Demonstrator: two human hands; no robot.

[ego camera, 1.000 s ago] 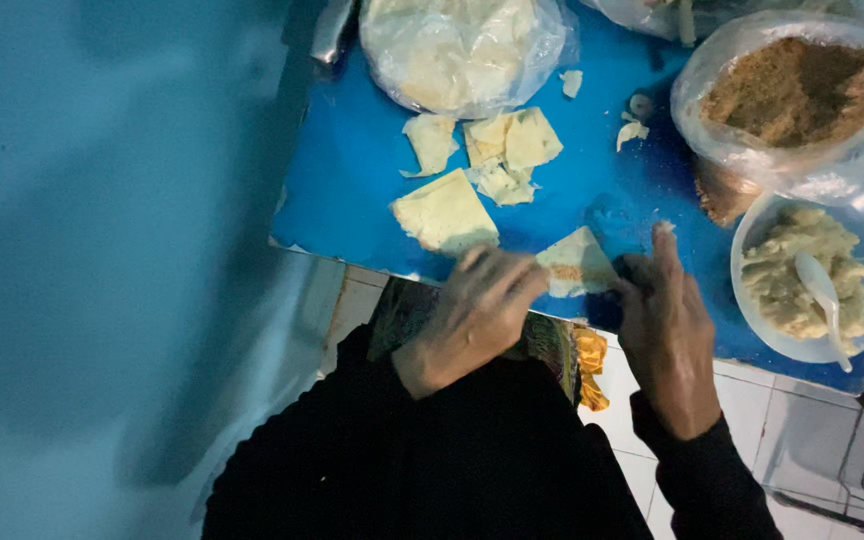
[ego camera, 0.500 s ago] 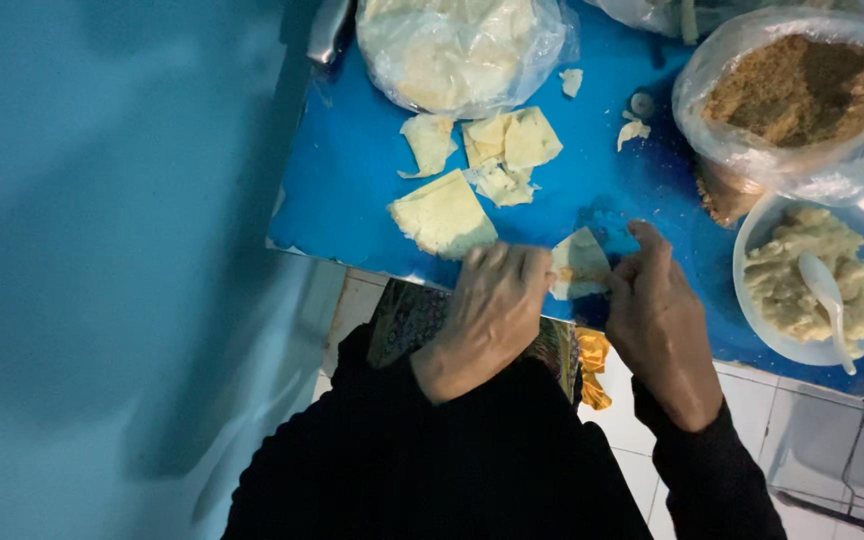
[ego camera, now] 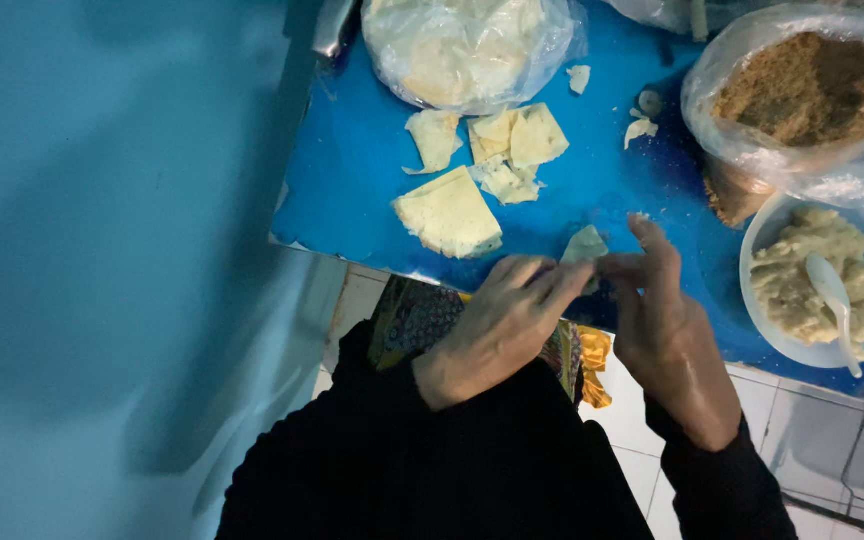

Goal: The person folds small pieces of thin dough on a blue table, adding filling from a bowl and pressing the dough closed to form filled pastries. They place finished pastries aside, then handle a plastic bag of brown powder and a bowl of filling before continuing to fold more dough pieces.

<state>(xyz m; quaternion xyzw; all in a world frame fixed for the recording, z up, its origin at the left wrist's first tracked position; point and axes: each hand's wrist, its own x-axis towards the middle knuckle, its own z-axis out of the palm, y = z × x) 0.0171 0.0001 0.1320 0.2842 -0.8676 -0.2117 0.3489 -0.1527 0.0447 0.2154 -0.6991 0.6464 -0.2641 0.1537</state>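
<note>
My left hand [ego camera: 497, 325] and my right hand [ego camera: 674, 335] meet at the near edge of a blue table [ego camera: 352, 160], both pinching a small pale folded wrapper piece [ego camera: 585, 245]. Only its top corner shows above my fingers. Just left of it a larger cut pale wrapper sheet [ego camera: 449, 212] lies flat on the table. Farther back several smaller wrapper pieces [ego camera: 507, 150] are scattered. Both arms wear black sleeves.
A clear bag of stacked round wrappers [ego camera: 467, 45] sits at the back. At right a bag-lined bowl of brown crumbs [ego camera: 802, 90] stands above a white bowl of pale mash [ego camera: 812, 285] with a white spoon [ego camera: 832, 290]. White floor tiles show below.
The wrapper piece that lay flatter under my fingers has been folded smaller, and both hands have closed together around it, shifting slightly left.
</note>
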